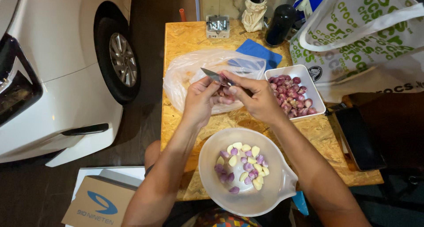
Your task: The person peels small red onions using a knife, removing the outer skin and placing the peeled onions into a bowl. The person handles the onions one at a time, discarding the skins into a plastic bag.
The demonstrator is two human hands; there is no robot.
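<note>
My left hand (199,101) pinches a small purple shallot (219,93) above a clear plastic bag (185,72). A small knife (214,75) is gripped in my right hand (256,99), its blade pointing left over the shallot. Just below my hands sits a round white plastic bowl (212,189) with several peeled garlic cloves and peeled shallots (242,166) inside. To the right of my hands a white rectangular dish (318,96) is full of unpeeled shallots (290,94).
The wooden board table (185,37) also carries a blue cloth (258,50), a black jar (280,24), a small metal box (217,25) and a white printed bag (366,37). A white car (62,63) stands left. A cardboard box (99,202) lies on the floor.
</note>
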